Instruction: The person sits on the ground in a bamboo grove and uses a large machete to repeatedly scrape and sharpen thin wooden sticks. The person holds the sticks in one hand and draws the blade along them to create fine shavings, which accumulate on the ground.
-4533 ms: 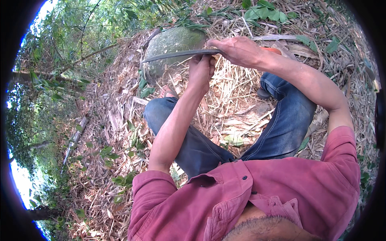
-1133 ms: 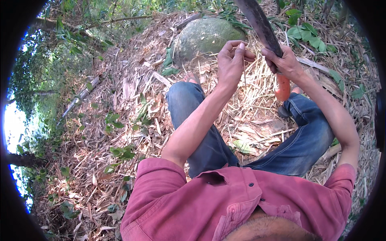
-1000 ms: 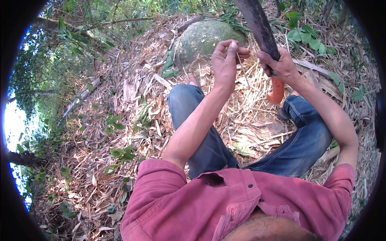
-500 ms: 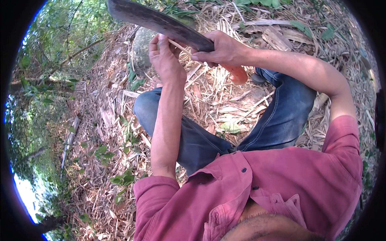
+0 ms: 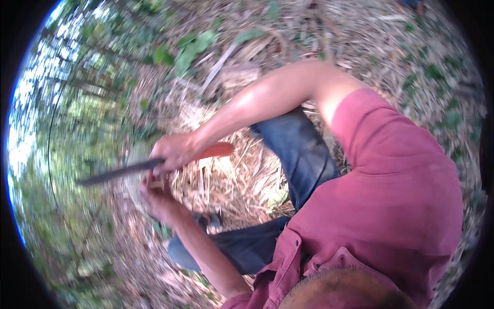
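My right hand (image 5: 177, 150) is closed round the orange handle (image 5: 220, 150) of a machete. Its dark blade (image 5: 119, 172) points out to the left, over the blurred greenery. Just below it my left hand (image 5: 158, 198) is closed, its fingers pinching a thin pale wooden stick (image 5: 156, 184). The two hands are close together, with the stick near the base of the blade. Motion blur hides the fingertips and most of the stick, so I cannot tell whether the blade touches it.
Behind my hands stands a grey-green rock (image 5: 137, 154). Dry shavings and strips (image 5: 252, 167) cover the ground between my bent legs in jeans (image 5: 303, 154). A split piece of wood (image 5: 239, 77) and green leaves (image 5: 195, 54) lie farther out; trees and undergrowth fill the left.
The view has swung round, so my hands and the machete now appear lower and farther left. The blade now points left, with my left hand below my right one.
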{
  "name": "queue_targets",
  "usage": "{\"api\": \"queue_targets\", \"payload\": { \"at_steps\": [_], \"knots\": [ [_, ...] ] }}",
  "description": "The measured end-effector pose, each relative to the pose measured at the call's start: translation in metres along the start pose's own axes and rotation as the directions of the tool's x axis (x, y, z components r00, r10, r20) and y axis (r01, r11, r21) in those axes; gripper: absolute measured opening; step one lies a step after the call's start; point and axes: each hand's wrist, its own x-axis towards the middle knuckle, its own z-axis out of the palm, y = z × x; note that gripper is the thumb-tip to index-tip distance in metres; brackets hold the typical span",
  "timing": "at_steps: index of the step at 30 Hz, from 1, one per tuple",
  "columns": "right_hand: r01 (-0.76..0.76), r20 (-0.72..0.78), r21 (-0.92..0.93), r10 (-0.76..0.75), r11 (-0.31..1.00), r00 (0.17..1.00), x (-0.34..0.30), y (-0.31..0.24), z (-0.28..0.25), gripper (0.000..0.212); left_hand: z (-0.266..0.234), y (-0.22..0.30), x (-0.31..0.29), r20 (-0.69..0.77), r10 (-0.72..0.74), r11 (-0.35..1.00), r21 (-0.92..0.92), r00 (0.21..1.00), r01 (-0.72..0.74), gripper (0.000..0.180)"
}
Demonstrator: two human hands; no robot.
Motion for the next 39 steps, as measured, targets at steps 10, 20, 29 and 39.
{"api": "queue_targets", "payload": {
  "at_steps": [10,20,29,39],
  "knots": [
    [0.188,-0.275,-0.520,-0.371,0.834,0.887,-0.010,-0.020,-0.051,0.023,-0.011,0.025,-0.016,0.022,-0.072,0.996,-0.054,0.997,0.073,0.030],
    [-0.010,-0.452,-0.499,-0.250,0.867,0.856,-0.040,-0.015,-0.083,0.035,-0.029,0.002,-0.005,0.316,-0.120,0.985,-0.079,0.941,0.152,0.033],
    [-0.179,-0.452,-0.484,-0.070,0.857,0.889,-0.074,-0.055,-0.077,0.034,-0.049,0.008,0.000,0.313,-0.144,0.982,-0.070,0.939,0.174,0.026],
    [0.036,-0.118,-0.888,-0.304,0.458,0.945,-0.071,-0.063,-0.092,0.031,-0.011,-0.011,-0.023,0.433,-0.264,0.946,-0.056,0.862,0.318,0.015]
  ]
}}
